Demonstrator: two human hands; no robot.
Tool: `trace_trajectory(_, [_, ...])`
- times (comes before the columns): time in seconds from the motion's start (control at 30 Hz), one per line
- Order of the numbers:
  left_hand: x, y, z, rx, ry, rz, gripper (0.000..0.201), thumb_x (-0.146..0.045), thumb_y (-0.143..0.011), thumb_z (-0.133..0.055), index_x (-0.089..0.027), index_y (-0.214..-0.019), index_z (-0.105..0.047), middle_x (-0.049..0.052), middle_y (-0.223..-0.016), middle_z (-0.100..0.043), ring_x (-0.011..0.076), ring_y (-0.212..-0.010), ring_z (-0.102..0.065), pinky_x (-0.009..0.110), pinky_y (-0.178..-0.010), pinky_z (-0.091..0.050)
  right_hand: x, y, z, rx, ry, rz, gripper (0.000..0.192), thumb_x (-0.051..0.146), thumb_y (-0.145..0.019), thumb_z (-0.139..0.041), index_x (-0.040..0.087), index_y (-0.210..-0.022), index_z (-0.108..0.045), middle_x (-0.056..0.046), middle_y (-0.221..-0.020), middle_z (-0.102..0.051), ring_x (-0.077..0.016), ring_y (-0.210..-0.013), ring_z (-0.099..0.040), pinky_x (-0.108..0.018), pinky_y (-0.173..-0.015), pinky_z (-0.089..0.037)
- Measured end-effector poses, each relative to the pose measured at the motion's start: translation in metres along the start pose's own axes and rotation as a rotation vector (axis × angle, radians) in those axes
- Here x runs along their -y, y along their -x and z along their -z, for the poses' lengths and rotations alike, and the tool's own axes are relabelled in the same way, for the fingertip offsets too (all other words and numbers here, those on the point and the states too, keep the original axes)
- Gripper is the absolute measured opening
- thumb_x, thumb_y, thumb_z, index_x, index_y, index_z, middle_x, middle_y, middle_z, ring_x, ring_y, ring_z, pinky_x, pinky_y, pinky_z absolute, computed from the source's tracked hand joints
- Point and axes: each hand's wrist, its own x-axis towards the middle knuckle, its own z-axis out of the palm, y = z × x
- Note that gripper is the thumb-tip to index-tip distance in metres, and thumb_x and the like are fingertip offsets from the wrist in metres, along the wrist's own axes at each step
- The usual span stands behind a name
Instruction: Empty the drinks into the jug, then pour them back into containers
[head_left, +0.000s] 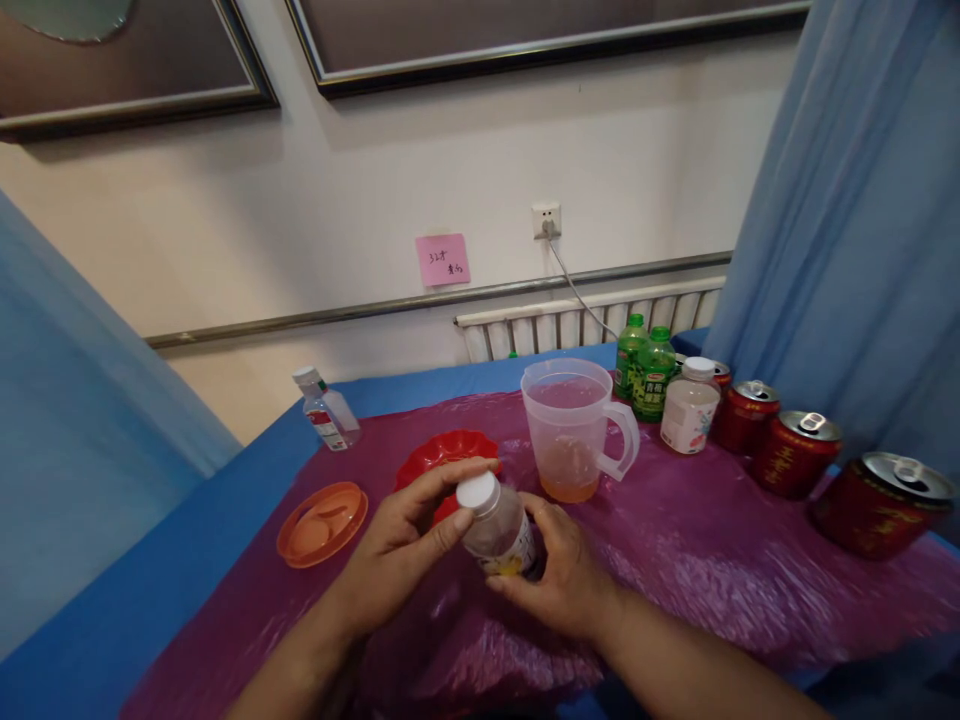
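A clear plastic bottle with a white cap stands in front of me, slightly tilted. My right hand wraps round its body from the right. At the cap, my left hand has its thumb and fingers closed on the rim. Behind the bottle lies a red scalloped dish, partly hidden by my left hand. A translucent measuring jug with a little orange liquid at the bottom stands just beyond my right hand. To the left rests an orange lid.
An empty clear bottle with a white cap stands at the back left. On the right are green bottles, a white-capped bottle and several red cans. Purple plastic sheeting covers the blue table; blue curtains flank it.
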Motion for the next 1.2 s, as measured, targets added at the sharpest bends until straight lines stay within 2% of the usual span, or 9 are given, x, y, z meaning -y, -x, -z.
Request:
trace_trajectory(0.23, [0.004, -0.001, -0.011, -0.06, -0.023, -0.033, 0.032, -0.035, -0.086, -0.076, -0.026, -0.116, -0.07, 0.008, -0.121, -0.073, 0.0259, -0.114, -0.068, 0.039, -0.1, -0.053, 0.002, 0.001, 0.0, 0.025, 0.015, 0.038, 0.063, 0.027, -0.069, -0.08, 0.024, -0.127, -0.055, -0.009, -0.116, -0.072, -0.0276, -0.102, -0.069, -0.045, -0.09, -0.053])
trace_trajectory(0.33, [0.009, -0.002, -0.011, -0.097, -0.011, -0.065, 0.027, -0.033, -0.085, -0.077, -0.025, -0.11, -0.072, 0.008, -0.122, -0.072, 0.0264, -0.121, -0.063, 0.038, -0.104, -0.051, 0.0, 0.001, 0.0, 0.046, 0.008, 0.028, 0.064, 0.029, -0.07, -0.08, 0.024, -0.128, -0.055, -0.009, -0.12, -0.071, -0.0283, -0.104, -0.068, -0.046, -0.091, -0.052])
trace_trajectory(0.43, [0.01, -0.002, -0.007, -0.162, -0.022, -0.053, 0.027, -0.032, -0.082, -0.08, -0.025, -0.108, -0.074, 0.007, -0.116, -0.074, 0.0255, -0.116, -0.065, 0.038, -0.103, -0.051, -0.003, 0.001, -0.001, 0.049, 0.004, 0.008, 0.063, 0.028, -0.07, -0.08, 0.024, -0.128, -0.055, -0.009, -0.121, -0.071, -0.0284, -0.106, -0.068, -0.046, -0.092, -0.053])
trace_trajectory(0.67, [-0.002, 0.002, -0.001, 0.027, 0.098, 0.027, 0.037, -0.031, -0.092, -0.068, -0.031, -0.129, -0.067, 0.008, -0.139, -0.065, 0.0275, -0.13, -0.06, 0.04, -0.107, -0.05, -0.002, 0.001, -0.002, 0.032, -0.01, 0.027, 0.065, 0.03, -0.07, -0.081, 0.025, -0.129, -0.053, -0.009, -0.121, -0.071, -0.0281, -0.107, -0.068, -0.046, -0.094, -0.053])
trace_trajectory(0.73, [-0.001, 0.003, -0.003, -0.022, 0.018, -0.019, 0.04, -0.033, -0.09, -0.071, -0.031, -0.13, -0.066, 0.008, -0.14, -0.064, 0.0279, -0.132, -0.058, 0.04, -0.108, -0.05, -0.001, 0.001, -0.001, 0.031, -0.018, 0.034, 0.064, 0.029, -0.071, -0.08, 0.025, -0.129, -0.053, -0.008, -0.121, -0.071, -0.0274, -0.107, -0.068, -0.046, -0.094, -0.053])
trace_trajectory(0.87, [0.004, 0.003, -0.005, -0.193, -0.204, -0.083, 0.035, -0.032, -0.081, -0.08, -0.027, -0.115, -0.071, 0.007, -0.117, -0.072, 0.0274, -0.115, -0.066, 0.041, -0.103, -0.052, -0.001, 0.0, 0.0, 0.013, -0.01, 0.053, 0.065, 0.028, -0.071, -0.08, 0.025, -0.13, -0.053, -0.008, -0.121, -0.071, -0.0271, -0.107, -0.068, -0.046, -0.094, -0.053])
trace_trajectory(0.97, [0.002, 0.004, -0.005, -0.105, -0.125, -0.052, 0.034, -0.032, -0.089, -0.072, -0.028, -0.123, -0.067, 0.008, -0.126, -0.071, 0.0273, -0.121, -0.065, 0.041, -0.105, -0.051, -0.001, -0.001, 0.001, 0.011, -0.023, 0.039, 0.065, 0.027, -0.071, -0.079, 0.024, -0.131, -0.053, -0.009, -0.121, -0.071, -0.0269, -0.107, -0.068, -0.045, -0.094, -0.053])
trace_trajectory(1.07, [0.0, 0.005, -0.005, -0.017, -0.015, -0.041, 0.049, -0.032, -0.093, -0.068, -0.03, -0.14, -0.056, 0.01, -0.147, -0.058, 0.0284, -0.135, -0.055, 0.041, -0.11, -0.049, 0.0, -0.001, 0.001, 0.004, -0.036, 0.034, 0.064, 0.027, -0.071, -0.079, 0.024, -0.13, -0.054, -0.009, -0.121, -0.071, -0.027, -0.107, -0.068, -0.044, -0.093, -0.054])
trace_trajectory(1.2, [0.003, 0.005, -0.008, -0.211, -0.186, -0.041, 0.057, -0.033, -0.079, -0.082, -0.028, -0.132, -0.06, 0.009, -0.129, -0.068, 0.027, -0.118, -0.066, 0.04, -0.103, -0.053, 0.002, 0.0, 0.001, 0.008, -0.032, 0.064, 0.067, 0.024, -0.069, -0.08, 0.024, -0.131, -0.054, -0.008, -0.119, -0.071, -0.0265, -0.105, -0.068, -0.044, -0.092, -0.054])
